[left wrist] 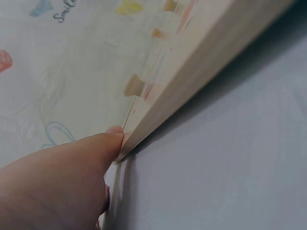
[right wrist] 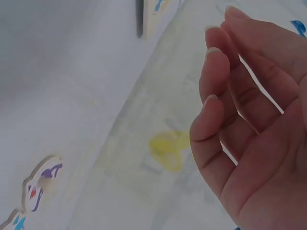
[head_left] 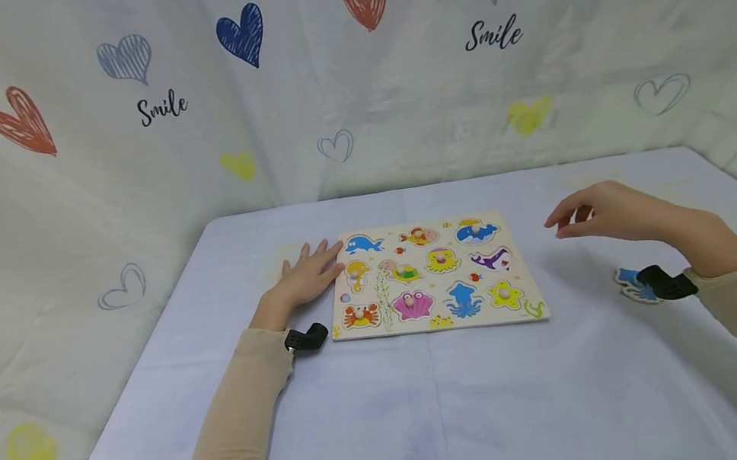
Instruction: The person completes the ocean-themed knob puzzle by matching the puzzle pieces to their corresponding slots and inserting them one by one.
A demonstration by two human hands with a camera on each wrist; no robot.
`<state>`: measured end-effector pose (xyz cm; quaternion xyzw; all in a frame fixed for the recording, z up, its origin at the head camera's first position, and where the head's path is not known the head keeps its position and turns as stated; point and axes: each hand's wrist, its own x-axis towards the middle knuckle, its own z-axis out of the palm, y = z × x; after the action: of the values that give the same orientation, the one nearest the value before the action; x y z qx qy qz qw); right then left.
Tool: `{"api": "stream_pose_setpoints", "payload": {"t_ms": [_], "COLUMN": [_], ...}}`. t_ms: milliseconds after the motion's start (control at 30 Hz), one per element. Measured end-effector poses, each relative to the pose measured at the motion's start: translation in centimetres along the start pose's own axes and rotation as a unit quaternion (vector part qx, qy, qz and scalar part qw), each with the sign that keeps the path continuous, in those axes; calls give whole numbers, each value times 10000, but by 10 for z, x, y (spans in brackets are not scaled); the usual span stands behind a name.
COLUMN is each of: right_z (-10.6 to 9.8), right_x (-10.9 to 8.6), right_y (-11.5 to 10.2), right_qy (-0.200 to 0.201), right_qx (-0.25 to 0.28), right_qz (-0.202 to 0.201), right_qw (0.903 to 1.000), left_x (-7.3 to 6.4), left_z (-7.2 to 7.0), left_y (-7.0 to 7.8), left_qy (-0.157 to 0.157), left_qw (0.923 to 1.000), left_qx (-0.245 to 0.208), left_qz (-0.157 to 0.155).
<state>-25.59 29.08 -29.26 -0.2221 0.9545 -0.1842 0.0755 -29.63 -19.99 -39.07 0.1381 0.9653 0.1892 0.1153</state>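
A wooden peg puzzle board (head_left: 439,276) with sea animals lies on the table; several of its shapes carry small wooden knobs, such as the starfish (head_left: 505,295) and the crab (head_left: 361,316). My left hand (head_left: 308,274) rests at the board's left edge with fingers spread, and in the left wrist view the thumb (left wrist: 103,146) touches its side. To the right of the board, my right hand (head_left: 604,212) is raised over the table. Its fingers are loosely bent, with nothing between them and the thumb.
A blue puzzle piece (head_left: 636,287) lies on the table by the right wrist, partly covered by the black wrist camera (head_left: 668,283). In the right wrist view, a purple piece (right wrist: 42,182) lies near a blue-marked piece (right wrist: 18,222). A heart-printed cloth (head_left: 393,89) hangs behind the table.
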Motion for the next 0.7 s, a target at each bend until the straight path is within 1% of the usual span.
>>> {"api": "stream_pose_setpoints", "payload": {"t_ms": [100,267,333,400,533,700], "right_z": [-1,-3,-2,0,6,11], "right_x": [-11,-29,-34,-39,-44,-49], "right_y": [13,31,37,43,53,66], "right_qy": [-76,46,-9,-195,-717,-1087], "right_qx": [62,3,-2,55,183,137], "right_qz": [134,265,376,445,547,670], "right_qw": [9999,9996,9993,9988,9958,9917], "left_x": [0,0,0,0,1,2], "left_z": [1,2,2,1,1,2], "left_y": [0,-1,0,0,0,-1], "left_qy": [-11,3,4,5,11,6], "left_qw": [10000,10000,10000,10000,10000,10000], "left_qx": [-5,33,40,39,44,44], "left_qz": [8,1,1,5,2,-13]}}
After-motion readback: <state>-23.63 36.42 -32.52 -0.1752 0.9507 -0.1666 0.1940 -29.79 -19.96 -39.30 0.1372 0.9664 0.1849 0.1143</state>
